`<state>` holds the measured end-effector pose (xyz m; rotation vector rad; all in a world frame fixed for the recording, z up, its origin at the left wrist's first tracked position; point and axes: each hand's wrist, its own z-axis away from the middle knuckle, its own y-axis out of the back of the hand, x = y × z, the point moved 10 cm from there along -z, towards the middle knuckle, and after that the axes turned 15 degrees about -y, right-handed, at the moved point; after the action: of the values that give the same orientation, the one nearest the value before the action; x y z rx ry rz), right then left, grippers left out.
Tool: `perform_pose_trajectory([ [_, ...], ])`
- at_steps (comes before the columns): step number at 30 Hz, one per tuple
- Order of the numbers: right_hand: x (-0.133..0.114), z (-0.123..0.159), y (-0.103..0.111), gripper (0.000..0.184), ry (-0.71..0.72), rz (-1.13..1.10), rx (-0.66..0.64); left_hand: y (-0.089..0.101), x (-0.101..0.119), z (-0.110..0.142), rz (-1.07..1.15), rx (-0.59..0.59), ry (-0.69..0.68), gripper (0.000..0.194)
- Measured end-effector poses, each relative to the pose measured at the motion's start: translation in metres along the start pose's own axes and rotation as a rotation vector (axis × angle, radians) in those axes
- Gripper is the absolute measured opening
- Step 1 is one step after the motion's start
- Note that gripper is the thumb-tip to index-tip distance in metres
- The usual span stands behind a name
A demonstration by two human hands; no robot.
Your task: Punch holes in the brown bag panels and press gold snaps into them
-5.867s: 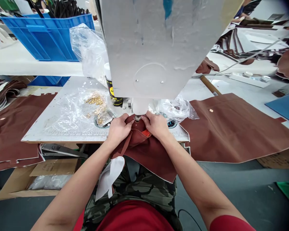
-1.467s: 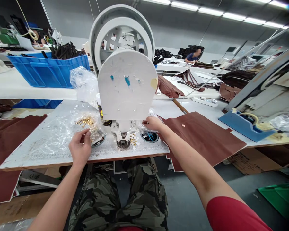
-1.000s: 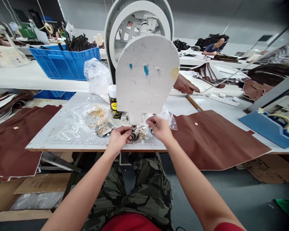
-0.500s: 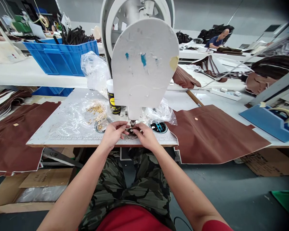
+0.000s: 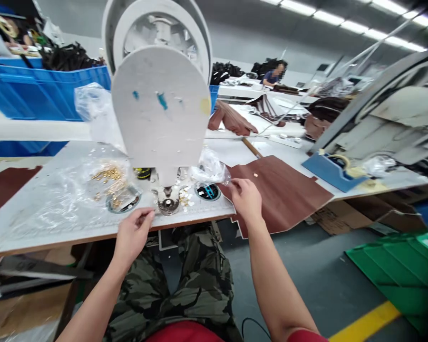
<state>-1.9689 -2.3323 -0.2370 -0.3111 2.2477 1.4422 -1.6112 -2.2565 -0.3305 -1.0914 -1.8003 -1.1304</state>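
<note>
My left hand [image 5: 132, 233] is at the front edge of the table, left of the machine's lower die [image 5: 168, 204]. Its thumb and fingers are pinched together, and whatever is between them is too small to make out. On the other side, my right hand [image 5: 248, 202] is closed at the left edge of a brown leather piece [image 5: 281, 183], fingertips at its border. A pressing machine [image 5: 160, 104] with a pale cover plate stands between my hands. Gold-coloured metal bits [image 5: 110, 175] lie on clear plastic to its left. Small white and gold pieces [image 5: 186, 195] are scattered right of the die.
Round table wells [image 5: 207, 192] flank the die, with a clear plastic bag [image 5: 210, 166] behind the right one. A blue tape dispenser [image 5: 331, 171] sits farther right. A blue crate [image 5: 46, 90] stands behind on the left. A person [image 5: 274, 73] works in the background.
Both hands have left the die and moved apart: the left toward the table's front edge, the right onto the brown leather's edge. The view has swung to the right.
</note>
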Motion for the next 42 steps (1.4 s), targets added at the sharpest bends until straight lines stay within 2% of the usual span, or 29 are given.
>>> perform_pose_trajectory([
  [2, 0.042, -0.012, 0.012, 0.045, -0.123, 0.2, 0.05, -0.009, 0.0, 0.011, 0.009, -0.031, 0.014, 0.039],
  [4, 0.076, -0.018, 0.012, 0.052, -0.202, 0.245, 0.013, -0.023, 0.007, 0.018, 0.044, -0.079, 0.011, 0.038],
  [6, 0.099, -0.02, 0.011, 0.037, -0.233, 0.168, 0.003, -0.043, 0.018, 0.023, 0.099, -0.142, 0.003, 0.036],
  [8, 0.112, -0.021, 0.016, 0.022, -0.254, 0.076, 0.053, -0.064, 0.031, 0.025, 0.137, -0.213, -0.015, 0.035],
  [9, 0.117, -0.022, 0.022, 0.021, -0.275, 0.041, 0.09, -0.073, 0.038, 0.025, 0.152, -0.249, -0.024, 0.034],
  [11, 0.122, -0.018, 0.043, 0.024, -0.322, -0.027, 0.184, -0.089, 0.051, 0.023, 0.177, -0.32, -0.036, 0.035],
  [13, 0.115, -0.001, 0.072, 0.03, -0.351, -0.103, 0.314, -0.1, 0.065, 0.017, 0.21, -0.371, -0.038, 0.038],
  [15, 0.094, 0.036, 0.099, 0.028, -0.317, -0.225, 0.468, -0.106, 0.085, 0.006, 0.269, -0.393, -0.061, 0.049],
  [17, 0.063, 0.086, 0.112, 0.018, -0.222, -0.386, 0.552, -0.109, 0.11, -0.006, 0.361, -0.399, -0.119, 0.066],
  [18, 0.045, 0.11, 0.108, 0.012, -0.164, -0.447, 0.522, -0.11, 0.124, -0.012, 0.399, -0.399, -0.161, 0.073],
  [20, 0.004, 0.147, 0.089, 0.007, -0.004, -0.504, 0.331, -0.11, 0.15, -0.018, 0.388, -0.404, -0.264, 0.073],
  [22, -0.039, 0.172, 0.073, 0.024, 0.247, -0.476, 0.109, -0.106, 0.172, -0.015, 0.258, -0.422, -0.393, 0.053],
  [23, -0.055, 0.177, 0.073, 0.037, 0.36, -0.439, 0.045, -0.103, 0.182, -0.01, 0.172, -0.453, -0.464, 0.039],
  [24, -0.066, 0.176, 0.078, 0.05, 0.444, -0.394, 0.018, -0.1, 0.192, -0.001, 0.095, -0.511, -0.539, 0.027],
  [25, -0.074, 0.168, 0.088, 0.063, 0.498, -0.348, 0.013, -0.095, 0.201, 0.01, 0.03, -0.595, -0.613, 0.024],
  [27, -0.09, 0.141, 0.108, 0.083, 0.564, -0.269, -0.026, -0.08, 0.214, 0.037, -0.072, -0.79, -0.743, 0.03],
  [28, -0.101, 0.129, 0.112, 0.085, 0.612, -0.233, -0.107, -0.068, 0.218, 0.049, -0.108, -0.876, -0.783, 0.032],
  [29, -0.114, 0.122, 0.11, 0.08, 0.668, -0.192, -0.227, -0.054, 0.218, 0.058, -0.14, -0.94, -0.803, 0.034],
  [31, -0.135, 0.121, 0.09, 0.043, 0.771, -0.082, -0.522, -0.025, 0.21, 0.068, -0.212, -0.978, -0.786, 0.033],
  [32, -0.141, 0.126, 0.075, 0.021, 0.797, -0.018, -0.649, -0.009, 0.203, 0.066, -0.27, -0.909, -0.758, 0.031],
  [33, -0.144, 0.131, 0.06, 0.011, 0.801, 0.046, -0.736, 0.008, 0.195, 0.06, -0.353, -0.771, -0.722, 0.029],
  [35, -0.145, 0.139, 0.031, 0.021, 0.764, 0.147, -0.78, 0.045, 0.184, 0.053, -0.548, -0.34, -0.673, 0.026],
  [36, -0.145, 0.142, 0.018, 0.022, 0.739, 0.177, -0.767, 0.058, 0.183, 0.059, -0.627, -0.139, -0.69, 0.025],
  [37, -0.144, 0.146, 0.006, 0.021, 0.723, 0.19, -0.755, 0.057, 0.182, 0.07, -0.684, -0.024, -0.735, 0.025],
  [38, -0.144, 0.151, -0.006, 0.02, 0.714, 0.187, -0.757, 0.044, 0.18, 0.08, -0.723, -0.014, -0.793, 0.026],
  [40, -0.143, 0.161, -0.025, 0.019, 0.701, 0.141, -0.783, 0.0, 0.165, 0.096, -0.769, -0.191, -0.877, 0.022],
  [42, -0.143, 0.165, -0.039, 0.021, 0.667, 0.077, -0.805, -0.039, 0.141, 0.105, -0.82, -0.39, -0.839, 0.018],
])
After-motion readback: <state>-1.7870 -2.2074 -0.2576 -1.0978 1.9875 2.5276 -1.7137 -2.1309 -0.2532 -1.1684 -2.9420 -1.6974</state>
